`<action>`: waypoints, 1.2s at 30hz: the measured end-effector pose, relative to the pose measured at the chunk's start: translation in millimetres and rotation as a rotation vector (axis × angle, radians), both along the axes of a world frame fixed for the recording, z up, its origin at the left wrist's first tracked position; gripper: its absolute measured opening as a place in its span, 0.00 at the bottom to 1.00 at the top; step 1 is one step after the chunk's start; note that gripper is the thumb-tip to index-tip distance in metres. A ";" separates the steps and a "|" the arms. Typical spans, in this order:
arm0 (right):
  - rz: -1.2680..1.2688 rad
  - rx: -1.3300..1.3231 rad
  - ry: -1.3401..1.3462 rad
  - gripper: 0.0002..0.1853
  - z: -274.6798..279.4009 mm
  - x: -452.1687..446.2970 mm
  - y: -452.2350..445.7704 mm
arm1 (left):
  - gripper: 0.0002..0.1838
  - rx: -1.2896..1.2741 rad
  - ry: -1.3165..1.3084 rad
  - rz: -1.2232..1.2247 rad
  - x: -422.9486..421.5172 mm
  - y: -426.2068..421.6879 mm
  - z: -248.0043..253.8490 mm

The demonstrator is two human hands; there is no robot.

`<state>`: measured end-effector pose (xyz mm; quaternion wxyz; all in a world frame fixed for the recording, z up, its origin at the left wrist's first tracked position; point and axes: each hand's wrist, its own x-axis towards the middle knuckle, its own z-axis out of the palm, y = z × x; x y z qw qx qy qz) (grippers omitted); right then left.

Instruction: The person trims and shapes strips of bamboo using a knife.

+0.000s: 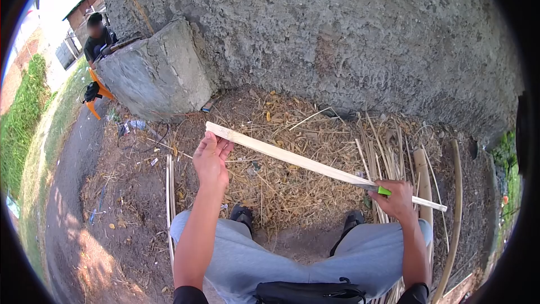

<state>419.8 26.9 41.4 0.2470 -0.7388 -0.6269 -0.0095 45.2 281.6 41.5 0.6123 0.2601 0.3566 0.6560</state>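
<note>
A long pale strip of split bamboo or wood (292, 157) slants across in front of me, its left end higher in the view. My left hand (212, 160) is closed on it near that end, thumb and fingers pinching it. My right hand (395, 197) is closed round a knife (384, 191) with a bright green handle. The knife's dark blade lies against the strip near its right part. Past my right hand, the strip's end sticks out to the right. Some of the right fingers are hidden, so I cannot tell how they share strip and knife.
Shavings (281, 191) cover the ground between my shoes. Several thin strips (388, 152) and a thick pole (422, 174) lie at right, beside a curved pole (454, 191). A rough wall (337, 39) and concrete block (163, 67) stand ahead. A person (98, 39) is behind the block.
</note>
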 end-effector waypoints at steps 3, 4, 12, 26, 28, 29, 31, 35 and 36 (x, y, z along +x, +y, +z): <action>0.024 0.005 0.005 0.17 1.1 -4.0 0.7 | 0.14 -0.006 0.134 0.016 3.5 0.0 -8.2; 0.032 -0.004 0.022 0.16 1.4 -5.5 0.4 | 0.14 -0.011 0.165 0.037 4.8 1.9 -13.3; -0.021 -0.080 0.003 0.15 -0.7 -11.9 8.0 | 0.13 -0.268 -0.216 0.027 1.2 15.3 -18.5; 0.100 0.119 -0.012 0.15 -10.8 -23.0 24.8 | 0.15 -0.173 -0.382 0.101 -53.8 26.4 -40.4; 0.122 0.208 0.024 0.16 -10.0 -22.7 26.9 | 0.15 -0.302 -0.918 -0.236 -84.5 43.1 -66.5; 0.144 0.294 0.058 0.16 -9.9 -22.3 27.2 | 0.16 -0.400 -1.121 -0.297 -88.7 45.5 -65.5; 0.109 0.330 0.108 0.16 -15.8 -17.2 26.4 | 0.11 -0.281 -0.716 -0.105 -75.1 42.2 -58.4; -0.042 0.371 0.120 0.18 -10.9 -10.2 23.9 | 0.14 -0.210 0.147 -0.063 -47.1 15.6 -18.1; -0.047 0.374 0.119 0.18 -9.8 -8.0 23.3 | 0.14 -0.206 0.147 -0.068 -46.6 11.4 -14.2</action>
